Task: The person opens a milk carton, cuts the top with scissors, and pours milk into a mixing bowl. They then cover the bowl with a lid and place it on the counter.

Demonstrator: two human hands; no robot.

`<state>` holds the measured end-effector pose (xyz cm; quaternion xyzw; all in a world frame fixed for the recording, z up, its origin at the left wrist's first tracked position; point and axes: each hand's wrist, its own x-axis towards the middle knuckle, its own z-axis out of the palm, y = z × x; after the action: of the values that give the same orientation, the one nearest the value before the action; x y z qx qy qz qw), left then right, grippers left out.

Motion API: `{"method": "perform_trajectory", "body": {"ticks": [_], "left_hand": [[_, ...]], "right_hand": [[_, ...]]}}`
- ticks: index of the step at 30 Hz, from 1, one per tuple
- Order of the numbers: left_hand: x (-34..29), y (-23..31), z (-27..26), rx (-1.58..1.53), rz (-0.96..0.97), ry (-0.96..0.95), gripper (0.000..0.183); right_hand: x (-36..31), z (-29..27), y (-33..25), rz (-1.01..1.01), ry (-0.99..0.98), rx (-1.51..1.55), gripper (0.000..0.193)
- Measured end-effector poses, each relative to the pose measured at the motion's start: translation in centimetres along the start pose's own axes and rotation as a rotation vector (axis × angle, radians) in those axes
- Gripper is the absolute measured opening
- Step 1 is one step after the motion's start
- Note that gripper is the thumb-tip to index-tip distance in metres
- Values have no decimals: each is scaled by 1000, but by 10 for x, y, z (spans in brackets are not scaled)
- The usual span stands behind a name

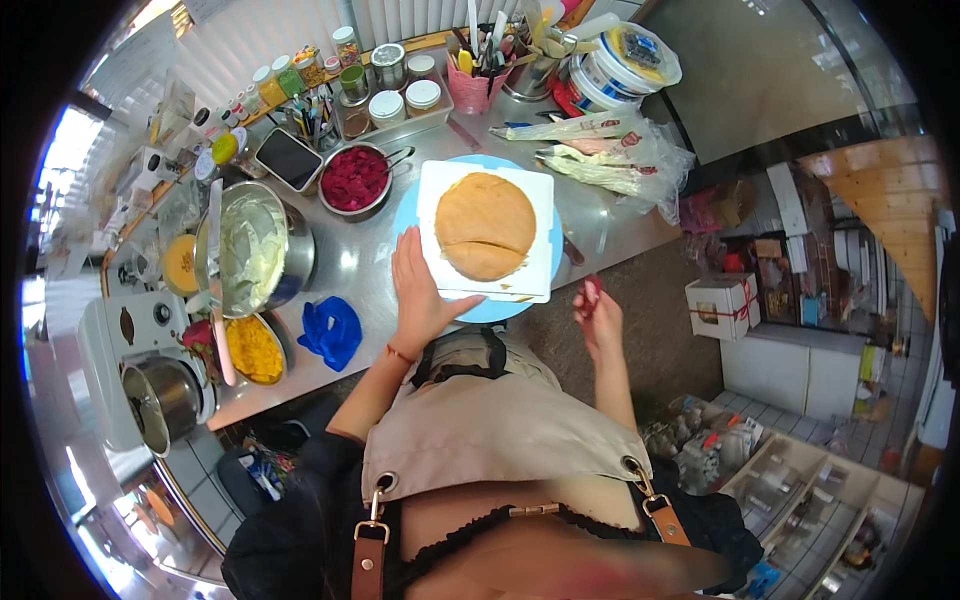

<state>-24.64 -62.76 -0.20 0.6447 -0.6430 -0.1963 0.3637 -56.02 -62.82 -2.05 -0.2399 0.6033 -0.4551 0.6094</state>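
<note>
A round sponge cake layer [485,222] lies on a square white cake board [540,275], its top crossed by a curved split near the front. The board rests on a round light-blue turntable [403,218]. My left hand [422,290] is open, fingers stretched along the board's left edge and thumb out along its near edge. Off the table's front edge, to the right of the turntable, my right hand [600,318] pinches a small dark red piece [592,287], which looks like fruit. A steel bowl of magenta fruit chunks [355,180] stands left of the board.
A mixing bowl of pale cream [255,245], a bowl of yellow fruit chunks [254,350] and a crumpled blue thing [331,332] are at left. Filled piping bags [610,150] lie at back right. Jars [388,105] and a pink tool holder [472,88] line the back.
</note>
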Motion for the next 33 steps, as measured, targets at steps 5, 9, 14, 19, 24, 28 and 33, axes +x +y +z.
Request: {"method": "perform_trajectory", "body": {"ticks": [5,9,14,19,24,28,33], "left_hand": [[47,19,25,14,3,-39,142],[43,7,32,-282,7,-59,137],[41,15,39,-342,-68,-79,132],[52,16,33,-355,-53,-142,133],[49,14,21,-383,-121,-109,135],[11,35,20,82,-180,64,126],[-78,15,88,-185,-667,507,90]], "right_hand": [[52,10,-26,-28,-296,-135,20],[78,15,-34,-27,-501,-344,22],[90,24,-21,-68,-633,-388,16],[75,24,-24,-127,-635,-405,15],[77,2,-16,-277,-589,-544,15],[87,4,-24,-211,-602,-437,14],[88,29,-57,-323,-622,-697,15]]}}
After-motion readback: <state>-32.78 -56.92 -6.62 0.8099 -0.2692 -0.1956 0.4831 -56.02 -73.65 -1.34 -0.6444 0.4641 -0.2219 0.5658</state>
